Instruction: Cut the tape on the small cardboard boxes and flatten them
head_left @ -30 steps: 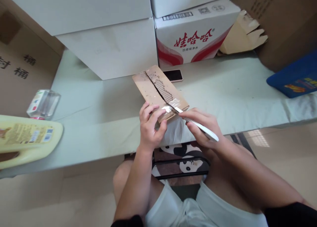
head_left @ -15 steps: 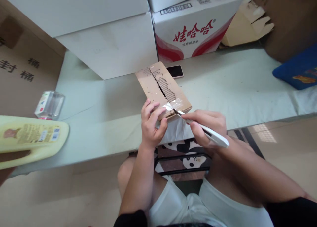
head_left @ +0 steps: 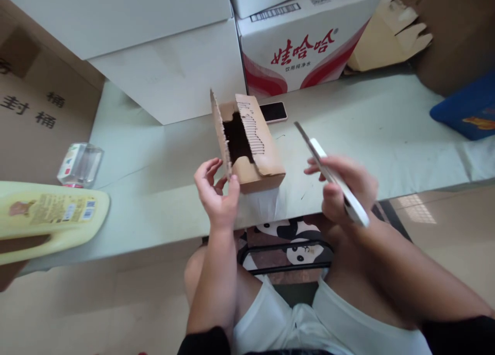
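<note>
A small brown cardboard box [head_left: 266,138] lies on the cloth-covered table in front of me, its two long top flaps parted and the inside dark. The left flap stands nearly upright; the right one, with scribbled dark lines, slopes outward. My left hand [head_left: 217,194] is at the near left corner, thumb and curled fingers on either side of the left flap. To the right of the box, my right hand [head_left: 346,187] grips a white utility knife [head_left: 337,177] in the air. Its blade is out, pointing up and left, clear of the box. What the box contains cannot be seen.
Behind the box lies a phone [head_left: 274,112], near large white cartons [head_left: 170,76] and a red-and-white carton [head_left: 301,55]. On the left are a clear plastic container [head_left: 81,164] and a yellow bottle [head_left: 54,215]. A blue object [head_left: 467,110] is at right.
The box top has gone from closed to open, its flaps spread apart. My right hand has lifted the utility knife away to the right, and my left hand has shifted left with the flap.
</note>
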Tool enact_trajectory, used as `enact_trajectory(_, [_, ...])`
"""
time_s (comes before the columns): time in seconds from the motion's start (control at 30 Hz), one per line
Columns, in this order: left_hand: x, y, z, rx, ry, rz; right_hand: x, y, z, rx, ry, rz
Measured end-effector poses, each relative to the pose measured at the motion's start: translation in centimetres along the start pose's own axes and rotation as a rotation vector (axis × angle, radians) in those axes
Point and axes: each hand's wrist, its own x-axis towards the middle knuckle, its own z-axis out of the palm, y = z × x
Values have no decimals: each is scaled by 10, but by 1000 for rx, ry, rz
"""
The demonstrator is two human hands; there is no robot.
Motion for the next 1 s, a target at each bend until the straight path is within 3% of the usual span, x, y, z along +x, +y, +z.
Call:
enact_trajectory(0.1, [10,-8,-7,25,148,-146,13,22,6,-365,-91,154])
enact_trajectory(0.17, [16,-15,-14,-42,201,-292,22,35,11,-561,-279,256])
enact_trajectory(0.3, [21,-37,-29,-165,176,-468,25,50,20,-753,-565,465])
enact_trajectory(0.37, [20,-48,-38,-107,160,-493,22,49,22,-777,-630,484])
enact_trajectory(0.53, [16,-60,-46,157,120,-403,16,33,26,-641,-756,335])
enact_trajectory(0.63, [16,-57,-42,26,154,-482,13,31,32,-510,-775,273])
enact_trajectory(0.77, [18,-53,-36,-152,172,-622,14,39,40,-279,-670,175])
enact_trajectory(0.9, [16,-53,-36,-201,110,-579,22,41,48,-76,-576,76])
enact_trajectory(1.0, [14,-57,-39,-192,97,-566,24,35,56,86,-514,94])
